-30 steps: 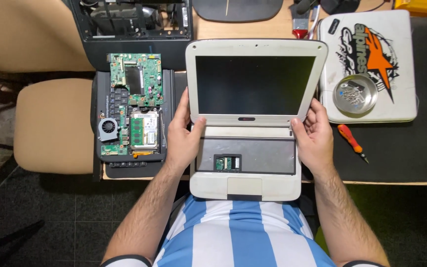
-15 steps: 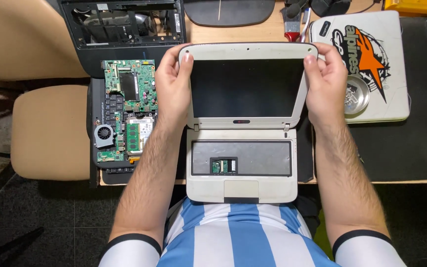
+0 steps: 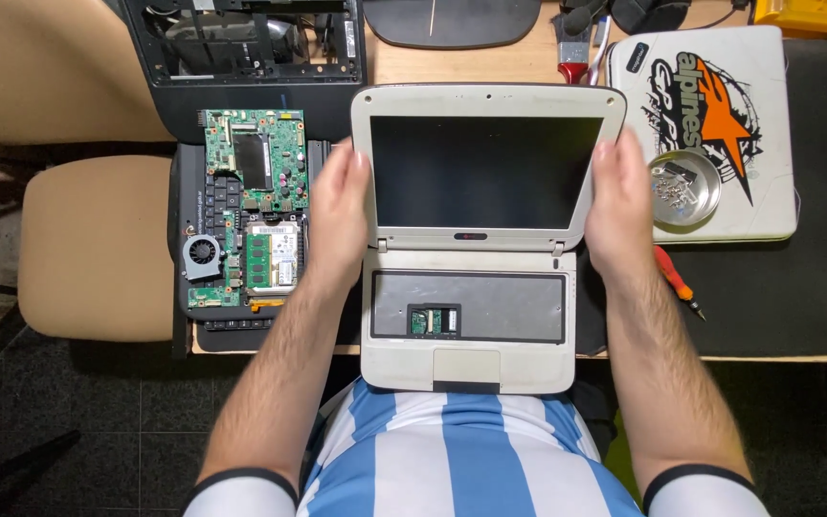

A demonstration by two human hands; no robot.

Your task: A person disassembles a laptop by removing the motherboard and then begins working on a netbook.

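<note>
Wooden desk with a black mat, and dead center sits a small white laptop (image 3: 471, 287), keyboard gone, left hand (image 3: 337, 215) and right hand (image 3: 619, 206) gripping its open lid's side edges, green motherboard (image 3: 251, 206) left of it, screw dish (image 3: 684, 187) right, stripped black chassis (image 3: 246, 43) beyond.

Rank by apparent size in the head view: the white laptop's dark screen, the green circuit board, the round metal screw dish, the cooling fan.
1. Dark screen
2. Green circuit board
3. Round metal screw dish
4. Cooling fan

All lie at about desk level, so the order looks reliable.
</note>
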